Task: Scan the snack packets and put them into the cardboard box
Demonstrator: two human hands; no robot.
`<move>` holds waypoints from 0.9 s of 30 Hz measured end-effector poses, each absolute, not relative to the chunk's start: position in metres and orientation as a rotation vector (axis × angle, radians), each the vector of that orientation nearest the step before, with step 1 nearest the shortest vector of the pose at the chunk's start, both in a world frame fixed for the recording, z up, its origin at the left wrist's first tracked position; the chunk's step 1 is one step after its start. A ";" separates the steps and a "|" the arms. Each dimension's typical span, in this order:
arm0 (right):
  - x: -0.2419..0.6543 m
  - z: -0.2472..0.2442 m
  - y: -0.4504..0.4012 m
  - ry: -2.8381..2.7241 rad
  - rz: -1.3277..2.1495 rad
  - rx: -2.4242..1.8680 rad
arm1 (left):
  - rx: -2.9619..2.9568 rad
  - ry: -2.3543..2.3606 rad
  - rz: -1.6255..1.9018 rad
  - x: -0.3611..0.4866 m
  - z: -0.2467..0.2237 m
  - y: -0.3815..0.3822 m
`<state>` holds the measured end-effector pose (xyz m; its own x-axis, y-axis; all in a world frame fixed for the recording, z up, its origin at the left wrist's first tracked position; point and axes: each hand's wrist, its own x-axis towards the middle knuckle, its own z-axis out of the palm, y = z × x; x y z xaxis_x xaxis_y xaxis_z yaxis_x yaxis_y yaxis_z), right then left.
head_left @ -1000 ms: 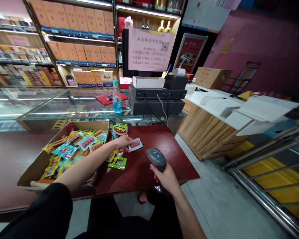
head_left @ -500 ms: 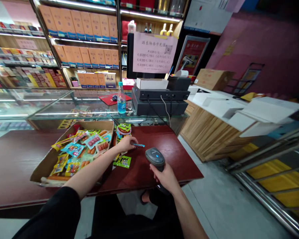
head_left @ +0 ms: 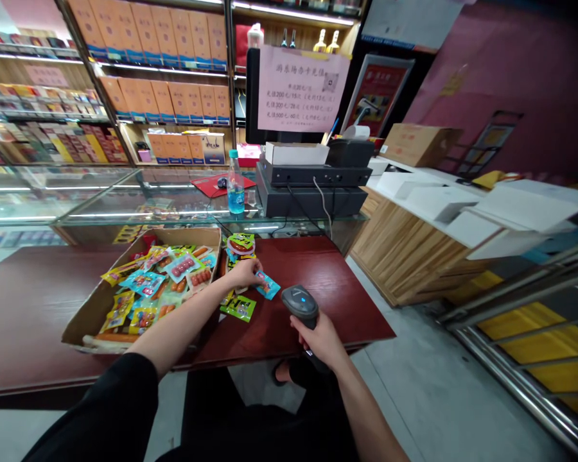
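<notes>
My left hand (head_left: 247, 272) pinches the edge of a blue snack packet (head_left: 268, 285) over the dark red table (head_left: 337, 276). The packet's printed face is turned upward. Wrapped round the handle of a dark grey barcode scanner (head_left: 299, 303) is my right hand (head_left: 320, 337); a small blue light glows on the scanner's top. Below my left wrist lies a green snack packet (head_left: 239, 308), and more packets (head_left: 241, 244) are heaped just behind that hand. A shallow cardboard box (head_left: 84, 308) full of wrapped sausages and snack packets stands to the left, partly covered by my left forearm.
A glass counter (head_left: 173, 199) runs behind the table, bearing a bottle of blue drink (head_left: 235, 186), a cash drawer (head_left: 313, 196) and a monitor (head_left: 252, 96) with a pink paper sign. At right are a wooden cabinet (head_left: 404, 250) and a metal railing (head_left: 525, 391).
The blue packet has turned from edge-on to showing its broad printed face. My right hand keeps its hold on the scanner in nearly the same place. The view has shifted slightly.
</notes>
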<state>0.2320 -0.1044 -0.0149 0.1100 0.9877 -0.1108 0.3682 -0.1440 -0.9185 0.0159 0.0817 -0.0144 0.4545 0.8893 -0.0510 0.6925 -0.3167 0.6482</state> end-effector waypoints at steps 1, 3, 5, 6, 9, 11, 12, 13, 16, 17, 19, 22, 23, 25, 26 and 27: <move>0.232 -0.015 -0.105 -1.359 1.033 -1.629 | 1.998 1.286 0.471 0.017 -0.015 0.084; 0.232 -0.015 -0.106 -1.363 1.039 -1.630 | 1.815 1.221 0.544 0.020 -0.016 0.086; 0.232 -0.014 -0.107 -1.360 1.047 -1.631 | 1.656 1.165 0.576 0.022 -0.015 0.085; 0.232 -0.014 -0.108 -1.358 1.048 -1.632 | 1.587 1.147 0.581 0.023 -0.014 0.084; 0.232 -0.014 -0.109 -1.352 1.049 -1.630 | 1.486 1.120 0.586 0.025 -0.008 0.080; 0.233 -0.013 -0.109 -1.345 1.046 -1.626 | 1.489 1.105 0.598 0.025 -0.004 0.078; 0.233 -0.013 -0.109 -1.343 1.044 -1.621 | 1.499 1.097 0.601 0.025 -0.002 0.076; 0.234 -0.013 -0.109 -1.342 1.040 -1.616 | 1.509 1.095 0.601 0.025 0.000 0.075; 0.234 -0.012 -0.110 -1.340 1.031 -1.610 | 1.524 1.104 0.594 0.025 0.005 0.072; 0.234 -0.012 -0.110 -1.338 1.032 -1.610 | 1.523 1.107 0.594 0.025 0.006 0.071; 0.234 -0.011 -0.111 -1.334 1.038 -1.614 | 1.504 1.119 0.600 0.026 0.008 0.070; 0.232 -0.010 -0.113 -1.348 1.046 -1.599 | 1.472 1.167 0.611 0.029 0.010 0.068; 0.231 -0.009 -0.114 -1.362 1.045 -1.589 | 1.466 1.179 0.610 0.030 0.010 0.068; 0.229 -0.008 -0.115 -1.393 1.037 -1.562 | 1.451 1.184 0.608 0.030 0.010 0.068; 0.228 -0.008 -0.115 -1.407 1.030 -1.547 | 1.440 1.177 0.610 0.030 0.010 0.069; 0.226 -0.007 -0.115 -1.418 1.021 -1.533 | 1.425 1.170 0.617 0.030 0.009 0.069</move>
<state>0.2261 -0.1152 -0.0069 0.0483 0.9979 -0.0436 0.3574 -0.0581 -0.9321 0.0301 0.0691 0.0091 0.3686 0.8974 -0.2424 0.3063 0.1289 0.9432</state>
